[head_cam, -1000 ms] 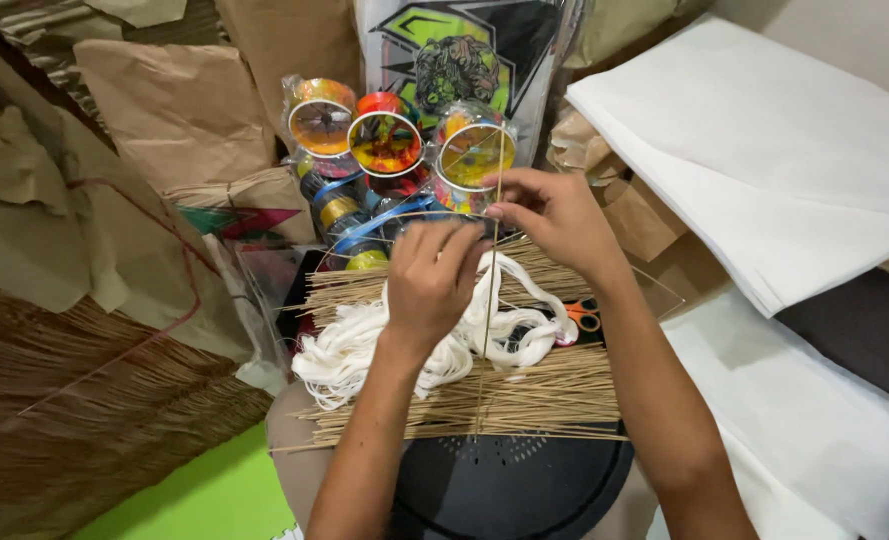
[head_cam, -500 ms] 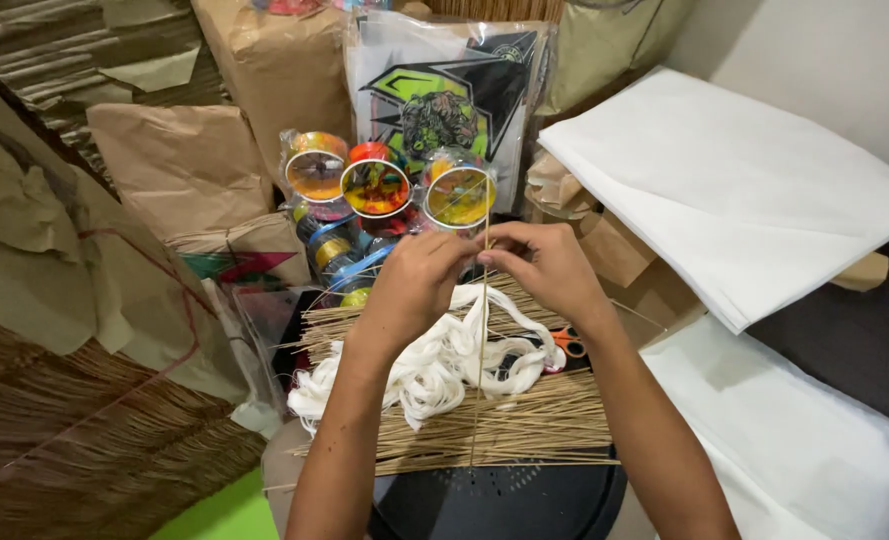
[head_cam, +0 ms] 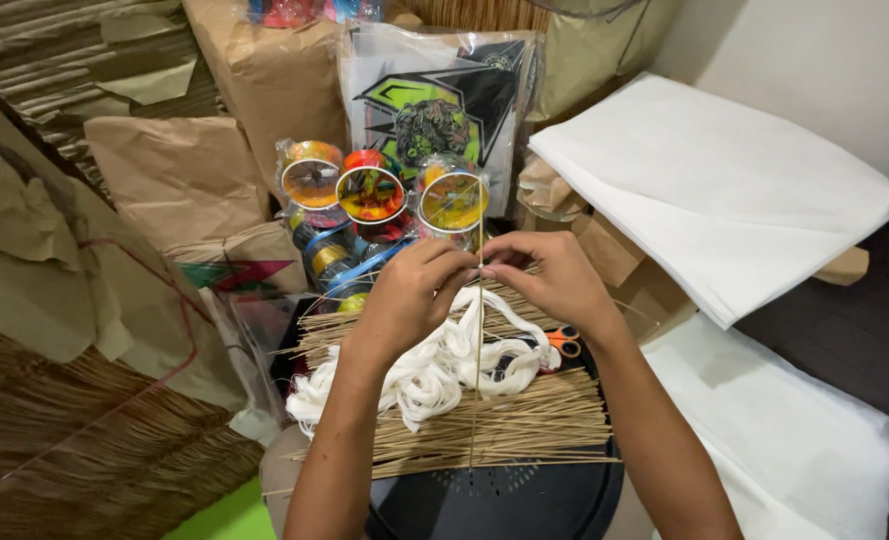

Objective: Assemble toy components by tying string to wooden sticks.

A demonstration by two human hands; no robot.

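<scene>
**Q:** What do the two hands hold?

**A:** The left hand (head_cam: 411, 290) and the right hand (head_cam: 552, 277) meet at the centre of the view, fingers pinched narrow around one thin upright stick (head_cam: 478, 340). The stick runs from about 12 o'clock, in front of the coloured spools (head_cam: 369, 195), down to 6 o'clock, crossing the flat bundle of sticks (head_cam: 494, 425).

**Q:** Where is the string?

**A:** A loose white skein (head_cam: 429, 375) lies on the bundle, at 7 o'clock from the hands. One strand rises from it towards the pinch point.

**Q:** How far has the work gone?

**A:** Judged from the view, it is early. Only one stick is lifted, and the rest lie unsorted on the round black tray (head_cam: 504, 500). Whether a knot sits on the stick cannot be told, because the fingers cover that spot.

**Q:** What else is close?

**A:** Orange-handled scissors (head_cam: 562, 342) rest untouched at 5 o'clock from the right hand. Stacked white paper (head_cam: 724, 190) lies at 2 o'clock.
</scene>
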